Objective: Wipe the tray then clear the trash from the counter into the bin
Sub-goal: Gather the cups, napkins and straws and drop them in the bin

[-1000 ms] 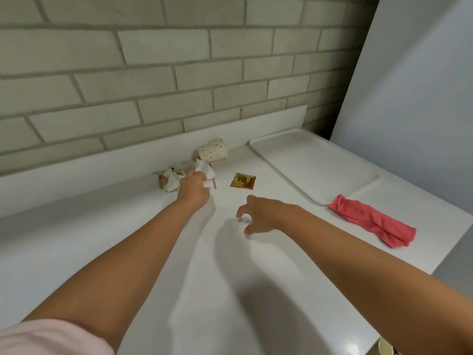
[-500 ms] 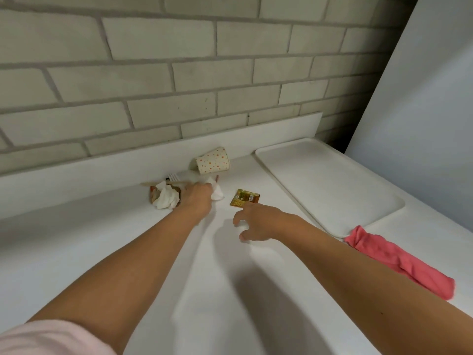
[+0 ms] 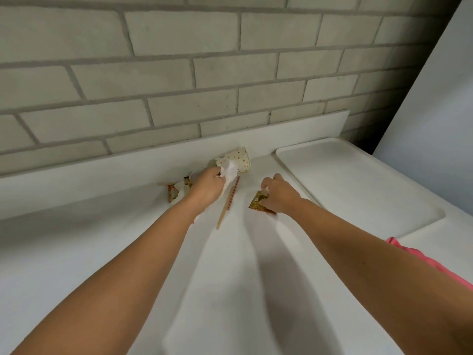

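Note:
My left hand (image 3: 208, 184) is closed on a crumpled white napkin (image 3: 229, 172), lifted just in front of a spotted paper cup (image 3: 239, 160) that lies on its side by the backsplash. Left of that hand sits a torn red-and-white wrapper (image 3: 175, 193). A wooden stick (image 3: 225, 210) and a red straw (image 3: 234, 192) lie between my hands. My right hand (image 3: 277, 193) pinches the top of a small gold sachet (image 3: 258, 203) on the white counter (image 3: 128, 252). The white tray (image 3: 358, 185) lies at the right.
A pink cloth (image 3: 430, 265) lies at the right edge, partly hidden by my right forearm. A brick wall with a low white backsplash (image 3: 102, 170) bounds the counter's far side. A grey panel (image 3: 435, 124) rises at the right.
My left hand has lifted the napkin off the counter, uncovering the stick and straw. My right hand moved forward from open above the counter onto the gold sachet.

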Demonstrator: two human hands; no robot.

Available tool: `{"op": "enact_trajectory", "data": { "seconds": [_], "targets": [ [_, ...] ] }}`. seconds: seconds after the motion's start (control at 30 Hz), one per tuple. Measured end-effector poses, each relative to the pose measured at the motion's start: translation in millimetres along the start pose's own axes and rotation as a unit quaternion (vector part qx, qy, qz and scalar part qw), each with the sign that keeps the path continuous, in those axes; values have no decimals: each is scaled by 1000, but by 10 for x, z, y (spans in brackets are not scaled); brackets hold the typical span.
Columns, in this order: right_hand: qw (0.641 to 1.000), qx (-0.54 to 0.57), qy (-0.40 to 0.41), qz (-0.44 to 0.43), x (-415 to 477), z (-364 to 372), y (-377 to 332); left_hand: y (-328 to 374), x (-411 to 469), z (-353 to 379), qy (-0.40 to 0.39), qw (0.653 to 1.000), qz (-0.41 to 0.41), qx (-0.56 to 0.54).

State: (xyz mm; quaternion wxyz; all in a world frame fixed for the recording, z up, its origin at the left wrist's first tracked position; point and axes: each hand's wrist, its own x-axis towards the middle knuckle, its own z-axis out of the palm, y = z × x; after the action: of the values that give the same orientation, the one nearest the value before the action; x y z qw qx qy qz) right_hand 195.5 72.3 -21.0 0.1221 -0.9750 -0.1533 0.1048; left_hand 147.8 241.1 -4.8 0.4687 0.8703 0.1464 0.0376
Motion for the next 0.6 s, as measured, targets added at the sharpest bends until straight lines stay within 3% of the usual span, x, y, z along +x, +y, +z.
{"op": "enact_trajectory", "data": {
  "seconds": [0.1, 0.3, 0.43, 0.5, 0.6],
  "targets": [
    [998, 36, -49, 33, 39, 35, 29, 63, -59, -126, -14, 986, -43, -161],
    [989, 101, -87, 67, -2, 47, 79, 50, -94, -304, 21, 955, -78, -285],
    [989, 104, -100, 41, -53, -51, 37, 0, -122, -368, 46, 944, -61, -320],
    [978, 191, -78, 18, -41, -134, -56, -31, -144, -407, 60, 954, -72, -286],
    [920, 387, -59, -11, -40, -265, -312, 34, -200, -387, 36, 951, -133, -277]
  ]
}}
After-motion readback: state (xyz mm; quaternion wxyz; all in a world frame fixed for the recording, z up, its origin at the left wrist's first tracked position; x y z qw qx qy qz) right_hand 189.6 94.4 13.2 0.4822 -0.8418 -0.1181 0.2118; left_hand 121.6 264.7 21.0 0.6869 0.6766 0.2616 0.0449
